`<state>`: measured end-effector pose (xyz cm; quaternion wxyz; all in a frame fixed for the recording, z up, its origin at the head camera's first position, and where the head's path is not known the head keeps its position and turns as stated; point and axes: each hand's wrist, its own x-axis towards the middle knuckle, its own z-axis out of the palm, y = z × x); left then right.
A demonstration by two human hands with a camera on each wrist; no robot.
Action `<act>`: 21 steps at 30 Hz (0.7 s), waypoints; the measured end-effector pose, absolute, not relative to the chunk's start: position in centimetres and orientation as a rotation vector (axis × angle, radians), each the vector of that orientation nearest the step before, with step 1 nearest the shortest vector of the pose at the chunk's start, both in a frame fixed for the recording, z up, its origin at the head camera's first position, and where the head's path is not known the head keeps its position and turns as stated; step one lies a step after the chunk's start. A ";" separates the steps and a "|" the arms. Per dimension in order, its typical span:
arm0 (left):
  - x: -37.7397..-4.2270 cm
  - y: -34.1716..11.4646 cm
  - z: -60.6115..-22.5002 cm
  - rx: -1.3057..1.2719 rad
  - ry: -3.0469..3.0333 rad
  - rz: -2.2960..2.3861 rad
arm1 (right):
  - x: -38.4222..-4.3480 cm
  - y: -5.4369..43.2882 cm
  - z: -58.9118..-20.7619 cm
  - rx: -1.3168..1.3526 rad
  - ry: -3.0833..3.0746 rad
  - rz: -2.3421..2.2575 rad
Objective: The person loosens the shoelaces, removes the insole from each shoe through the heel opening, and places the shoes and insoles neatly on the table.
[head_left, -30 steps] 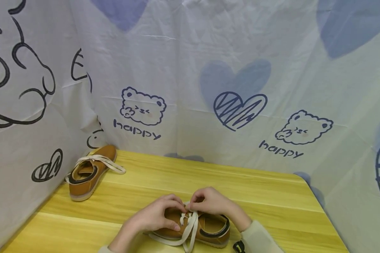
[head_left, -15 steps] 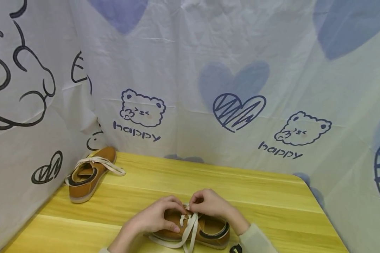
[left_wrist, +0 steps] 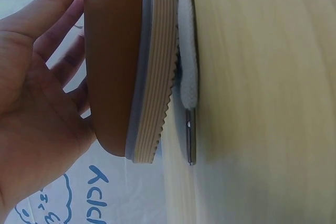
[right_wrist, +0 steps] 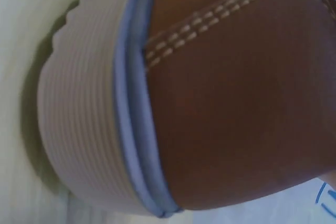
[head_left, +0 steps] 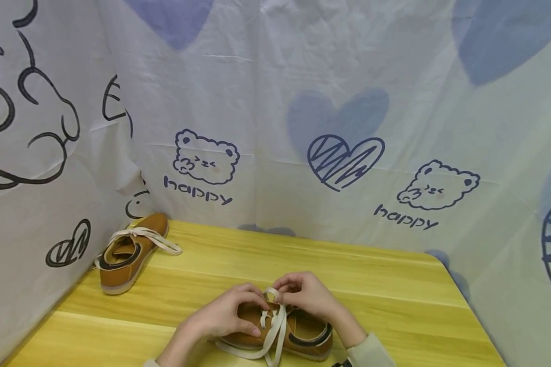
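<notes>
A brown shoe (head_left: 320, 351) with white laces lies on the table, toe to the left. My left hand (head_left: 225, 312) holds its front part, thumb on the near side and fingers over the top. At the eyelets my right hand (head_left: 306, 296) pinches the white shoelace (head_left: 277, 326), a small loop of it standing up beside the fingertips. Long lace ends drape over the near side. The left wrist view shows the toe (left_wrist: 113, 66) against the left palm, and a metal-tipped lace end (left_wrist: 188, 72) by the sole. Only the stitched heel (right_wrist: 236, 114) fills the right wrist view.
A second brown shoe (head_left: 121, 272) with its white laces (head_left: 153, 235) trailing stands at the table's back left corner. The yellow wood-grain table (head_left: 372, 275) meets a printed cloth (head_left: 266, 204) behind and on the left. A dark band (head_left: 343, 364) shows by the right sleeve.
My right hand has shifted slightly at the eyelets, and a loop of the shoelace now stands up higher beside its fingers. The left hand keeps its place on the shoe.
</notes>
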<state>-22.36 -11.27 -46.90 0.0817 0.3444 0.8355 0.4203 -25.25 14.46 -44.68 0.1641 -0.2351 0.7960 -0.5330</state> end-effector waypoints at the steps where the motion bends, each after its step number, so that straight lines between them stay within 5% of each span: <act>1: -22.4 -11.3 -46.9 1.024 2.496 1.255 | -25.3 14.5 -44.7 -0.660 2.246 -1.543; 21: -22.3 -11.2 -46.8 1.036 2.510 1.231 | -25.3 15.5 -45.0 -0.544 2.139 -1.817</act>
